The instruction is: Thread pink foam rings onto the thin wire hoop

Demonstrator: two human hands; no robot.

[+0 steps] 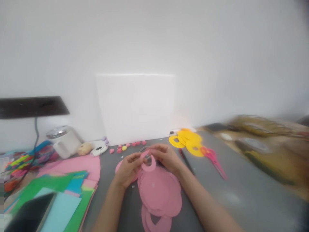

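In the head view, my left hand (130,167) and my right hand (165,156) both pinch a small pink paper ring (151,167), held upright above the grey table. Through and behind the ring, something round and clear shows only in part, and I cannot make out what it is. Below my hands lies a pile of pink paper circles (154,190), with pink rings (156,225) sticking out at its near end. More pink paper (118,166) is partly hidden behind my left hand.
Yellow paper rings (189,140), pink scissors (216,161) and a dark pencil (185,159) lie to the right. Small pink hearts (127,145) line the wall. Coloured sheets (60,212), a phone (31,212) and a white mug (66,143) sit left. A white board (137,109) leans behind.
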